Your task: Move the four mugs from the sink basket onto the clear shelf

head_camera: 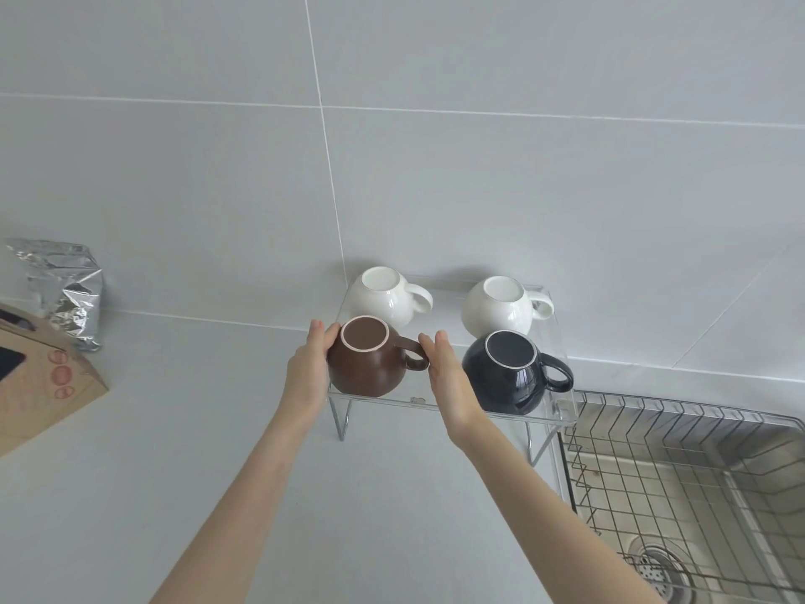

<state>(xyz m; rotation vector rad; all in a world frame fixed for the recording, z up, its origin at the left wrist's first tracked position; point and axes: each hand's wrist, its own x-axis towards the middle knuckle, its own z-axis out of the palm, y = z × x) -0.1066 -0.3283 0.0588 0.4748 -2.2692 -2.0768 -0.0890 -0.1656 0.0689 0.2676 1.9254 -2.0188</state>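
Shelf edges: the clear shelf [418, 402] carries four upturned mugs; the brown mug [368, 364] sits at its front-left corner, close to the front lip.
Open room: bare countertop [183, 451] spreads from 6 to 9 o'clock of the shelf; the wire sink basket [679, 455] lies at 4 o'clock, no mugs visible in it.
Grip: left hand [310, 364] flat against the brown mug's left side; right hand [446, 372] open just beside its handle, at 3 o'clock; whether it touches cannot be told.
Other mugs: black mug [509, 370] front right; first white mug [385, 296] and second white mug [501, 307] behind.
Materials: glossy round ceramic, transparent acrylic, steel wire.
Surroundings: grey tiled wall [479, 167]; foil bag [69, 289] and cardboard box [39, 385] at 9 o'clock.
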